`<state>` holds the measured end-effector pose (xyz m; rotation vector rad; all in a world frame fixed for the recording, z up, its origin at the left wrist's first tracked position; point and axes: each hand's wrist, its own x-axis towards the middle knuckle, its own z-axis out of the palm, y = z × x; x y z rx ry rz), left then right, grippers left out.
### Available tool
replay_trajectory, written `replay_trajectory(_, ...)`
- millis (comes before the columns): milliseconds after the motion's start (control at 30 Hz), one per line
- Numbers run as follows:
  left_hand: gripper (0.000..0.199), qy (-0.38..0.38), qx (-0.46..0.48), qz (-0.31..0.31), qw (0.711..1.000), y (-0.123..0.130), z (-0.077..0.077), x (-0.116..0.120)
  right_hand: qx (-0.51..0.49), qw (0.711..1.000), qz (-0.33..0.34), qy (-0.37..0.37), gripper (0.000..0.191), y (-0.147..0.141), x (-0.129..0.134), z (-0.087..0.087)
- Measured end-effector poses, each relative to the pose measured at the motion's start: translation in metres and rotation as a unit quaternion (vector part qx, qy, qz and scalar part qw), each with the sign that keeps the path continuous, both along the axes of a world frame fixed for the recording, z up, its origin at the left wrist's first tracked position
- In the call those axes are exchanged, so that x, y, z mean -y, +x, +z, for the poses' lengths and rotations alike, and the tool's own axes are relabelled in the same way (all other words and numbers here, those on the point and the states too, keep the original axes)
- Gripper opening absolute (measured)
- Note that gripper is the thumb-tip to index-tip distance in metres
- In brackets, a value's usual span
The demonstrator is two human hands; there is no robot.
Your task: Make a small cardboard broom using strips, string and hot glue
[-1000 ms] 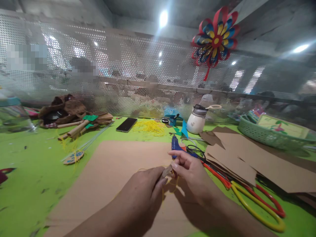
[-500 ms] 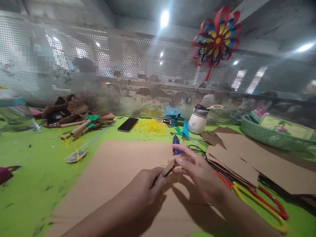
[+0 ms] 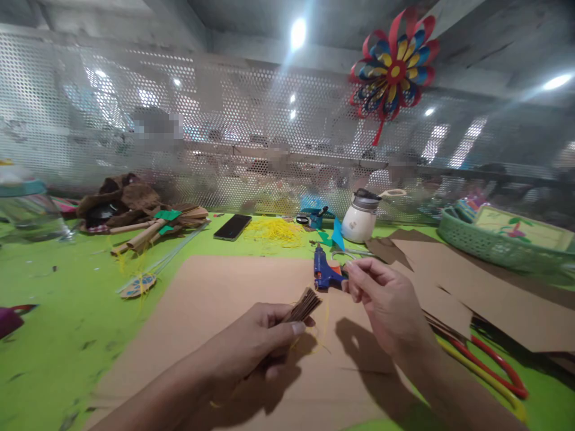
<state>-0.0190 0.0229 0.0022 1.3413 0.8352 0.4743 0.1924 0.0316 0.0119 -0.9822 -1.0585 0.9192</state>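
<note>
My left hand point(image 3: 269, 332) is closed around a small stack of brown cardboard strips point(image 3: 304, 305), their ends fanned towards the far side. Thin yellow string point(image 3: 327, 323) trails from beneath the stack. To the right, my right hand point(image 3: 389, 299) is raised with thumb and fingertips pinched together; whatever they hold, if anything, is too small to make out. A blue glue gun point(image 3: 324, 272) lies just beyond, its handle end by my right fingertips. Below both hands spreads a large brown cardboard sheet point(image 3: 202, 323).
Cardboard pieces point(image 3: 503, 299) and red-and-yellow-handled scissors point(image 3: 498, 368) lie at right, before a green basket point(image 3: 494, 245). Behind are a white bottle point(image 3: 359, 221), yellow shredded strands point(image 3: 276, 231) and a phone point(image 3: 232, 227). Paper rolls point(image 3: 148, 234) sit at left on the green table.
My right hand has moved off the cardboard strips, to the right and up, beside the glue gun. My left hand has turned the stack, so its layered end now shows.
</note>
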Motion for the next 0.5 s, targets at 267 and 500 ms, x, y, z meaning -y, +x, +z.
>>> replay_trajectory(267, 0.035, 0.004, 0.004, 0.019, 1.0, -0.002, 0.001, 0.001, -0.016, 0.998, 0.051, 0.024, 0.03, 0.011, -0.003, 0.006)
replay_trajectory(500, 0.049, -0.034, 0.049, 0.052, 0.997, -0.001, 0.002, -0.001, -0.027, 0.996, -0.087, 0.013, 0.03, 0.043, -0.025, 0.008)
